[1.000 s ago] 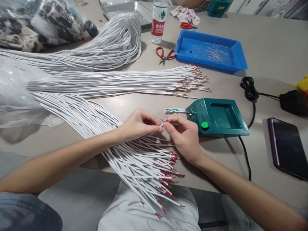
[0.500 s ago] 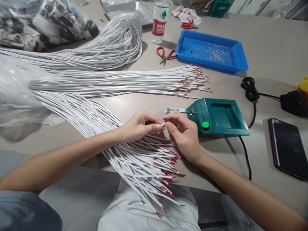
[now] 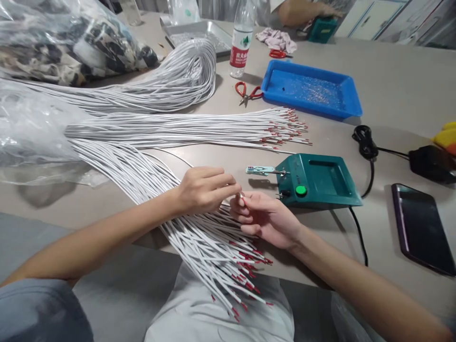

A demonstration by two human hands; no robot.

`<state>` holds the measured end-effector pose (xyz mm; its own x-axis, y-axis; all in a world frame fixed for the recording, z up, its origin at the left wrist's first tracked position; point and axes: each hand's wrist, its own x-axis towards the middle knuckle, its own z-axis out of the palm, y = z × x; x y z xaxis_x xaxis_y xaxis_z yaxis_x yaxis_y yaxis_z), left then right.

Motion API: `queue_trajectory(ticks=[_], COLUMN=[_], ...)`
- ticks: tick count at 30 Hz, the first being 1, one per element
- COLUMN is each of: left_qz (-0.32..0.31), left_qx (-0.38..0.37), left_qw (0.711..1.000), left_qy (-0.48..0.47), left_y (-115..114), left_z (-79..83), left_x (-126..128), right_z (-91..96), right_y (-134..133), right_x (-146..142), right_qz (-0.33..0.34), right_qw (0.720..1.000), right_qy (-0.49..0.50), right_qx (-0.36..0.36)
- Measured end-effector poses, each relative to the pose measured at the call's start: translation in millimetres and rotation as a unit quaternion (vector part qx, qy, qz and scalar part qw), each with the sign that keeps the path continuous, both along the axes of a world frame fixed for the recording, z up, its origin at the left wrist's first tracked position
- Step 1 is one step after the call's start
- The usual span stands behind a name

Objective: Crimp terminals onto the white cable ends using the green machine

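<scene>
My left hand [image 3: 204, 190] pinches the end of a white wire [image 3: 160, 156] that runs back over the table. Its tip meets my right hand [image 3: 261, 218], which lies palm up with curled fingers touching the same wire end. Both hands hover over a fanned bundle of white wires with red tips [image 3: 213, 247] that hangs over the table's near edge. Just right of the hands stands a green device [image 3: 320, 180] with a green button [image 3: 301, 190] and a small clip [image 3: 260, 169] sticking out on its left.
A second wire bundle [image 3: 185, 130] lies across the middle, a looped coil [image 3: 178, 80] behind it. Further back are a blue tray [image 3: 309, 88], red snips [image 3: 248, 91] and a bottle [image 3: 240, 42]. A phone [image 3: 420, 228] and black cable [image 3: 366, 142] lie right. Another person's arm [image 3: 302, 9] shows beyond.
My right hand has turned palm up and dropped slightly toward me. My left hand's fingers have straightened along the wire. The camera has tilted up a little.
</scene>
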<state>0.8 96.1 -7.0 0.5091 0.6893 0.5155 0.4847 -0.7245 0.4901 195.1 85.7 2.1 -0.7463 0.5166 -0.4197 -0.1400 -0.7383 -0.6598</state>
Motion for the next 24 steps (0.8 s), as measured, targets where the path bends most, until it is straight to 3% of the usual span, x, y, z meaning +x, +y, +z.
queue_trajectory(ticks=[2, 3, 5, 7, 9, 13, 15, 17, 21, 24], left_qz=[0.013, 0.017, 0.014, 0.000, -0.012, -0.026, -0.030, -0.030, -0.025, -0.026], left_qx=[-0.086, -0.159, -0.329, -0.454, -0.509, -0.538, -0.547, -0.552, -0.539, -0.491], left_qw=[0.994, 0.981, 0.930, 0.871, 0.837, 0.814, 0.808, 0.806, 0.818, 0.855], left_qy=[-0.072, -0.110, -0.164, -0.188, -0.200, -0.219, -0.220, -0.213, -0.201, -0.163], left_y=[0, 0, 1, 2, 3, 4, 3, 3, 3, 0], left_z=[4.0, 5.8, 8.7, 10.3, 10.5, 7.4, 4.9, 2.9, 2.9, 3.6], left_x=[5, 7, 10, 10, 10, 10, 10, 10, 10, 13], right_z=[0.2, -0.6, -3.4, -7.5, -12.2, -21.1, -24.3, -26.4, -28.4, -28.3], right_y=[1, 1, 3, 5, 6, 9, 11, 13, 16, 14], right_x=[2, 3, 6, 7, 8, 9, 11, 13, 16, 13], right_qz=[-0.034, -0.074, -0.163, -0.207, -0.199, -0.167, -0.147, -0.132, -0.135, -0.159], right_qw=[0.994, 0.977, 0.896, 0.783, 0.699, 0.578, 0.532, 0.511, 0.507, 0.516], right_qy=[-0.053, -0.100, -0.203, -0.269, -0.292, -0.299, -0.303, -0.308, -0.300, -0.297], right_qx=[0.093, 0.171, 0.359, 0.521, 0.621, 0.740, 0.777, 0.791, 0.797, 0.788])
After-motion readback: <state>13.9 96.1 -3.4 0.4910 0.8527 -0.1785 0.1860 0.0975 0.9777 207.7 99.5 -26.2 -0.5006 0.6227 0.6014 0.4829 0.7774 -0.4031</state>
